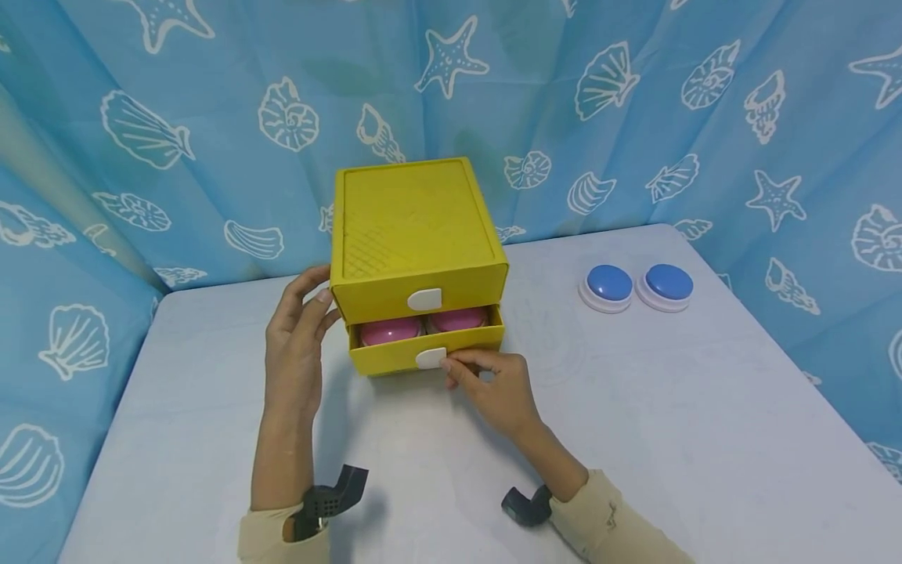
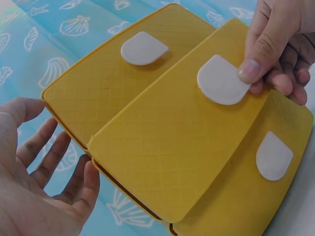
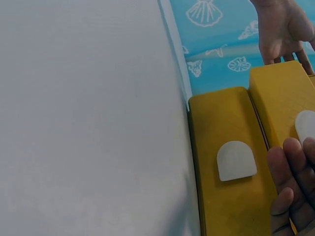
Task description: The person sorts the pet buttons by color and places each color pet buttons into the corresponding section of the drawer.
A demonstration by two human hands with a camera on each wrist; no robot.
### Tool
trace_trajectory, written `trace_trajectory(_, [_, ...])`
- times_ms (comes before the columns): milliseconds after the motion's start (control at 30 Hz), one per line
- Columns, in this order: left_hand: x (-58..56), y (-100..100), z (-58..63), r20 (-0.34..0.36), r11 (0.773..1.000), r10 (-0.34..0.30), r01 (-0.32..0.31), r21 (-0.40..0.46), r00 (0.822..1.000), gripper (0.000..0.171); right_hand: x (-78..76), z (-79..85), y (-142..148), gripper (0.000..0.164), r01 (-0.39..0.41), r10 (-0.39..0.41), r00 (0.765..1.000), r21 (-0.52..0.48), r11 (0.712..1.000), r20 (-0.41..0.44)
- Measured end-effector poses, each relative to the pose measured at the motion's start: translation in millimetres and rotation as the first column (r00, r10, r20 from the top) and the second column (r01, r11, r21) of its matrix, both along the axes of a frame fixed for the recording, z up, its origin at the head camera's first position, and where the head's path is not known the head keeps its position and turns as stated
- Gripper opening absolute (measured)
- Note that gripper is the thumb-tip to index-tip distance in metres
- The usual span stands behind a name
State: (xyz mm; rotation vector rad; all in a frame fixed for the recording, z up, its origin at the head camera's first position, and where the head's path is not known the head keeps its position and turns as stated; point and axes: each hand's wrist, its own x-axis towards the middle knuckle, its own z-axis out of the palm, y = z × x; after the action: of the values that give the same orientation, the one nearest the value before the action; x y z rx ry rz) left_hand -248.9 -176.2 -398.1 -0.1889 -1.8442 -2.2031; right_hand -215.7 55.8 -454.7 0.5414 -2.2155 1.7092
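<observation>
A yellow drawer cabinet (image 1: pixel 416 219) with three stacked drawers stands on the table. Its middle drawer (image 1: pixel 380 360) is pulled partway out, and two round pink-topped things (image 1: pixel 390 330) lie side by side inside. My right hand (image 1: pixel 496 388) pinches the white handle (image 2: pixel 221 81) of this drawer between thumb and fingers. At the cabinet's left side is my left hand (image 1: pixel 294 345), its fingers extended with the tips against the side edge. The top drawer (image 2: pixel 123 78) and bottom drawer (image 3: pixel 231 206) are closed, each with a white tab on its front.
Two round push buttons (image 1: pixel 609 283) with blue tops and white bases sit together on the right part of the white table (image 1: pixel 634 407). A blue curtain (image 1: pixel 486 117) with white shell and starfish prints hangs behind the table and along both sides.
</observation>
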Motion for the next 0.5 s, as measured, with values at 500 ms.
trace_trajectory(500, [-0.3,0,1.0,0.014,1.0,0.008,-0.008,-0.017,1.0,0.039,-15.7,-8.5,-3,0.013,0.025,-0.025,1.0,0.002,1.0,0.01])
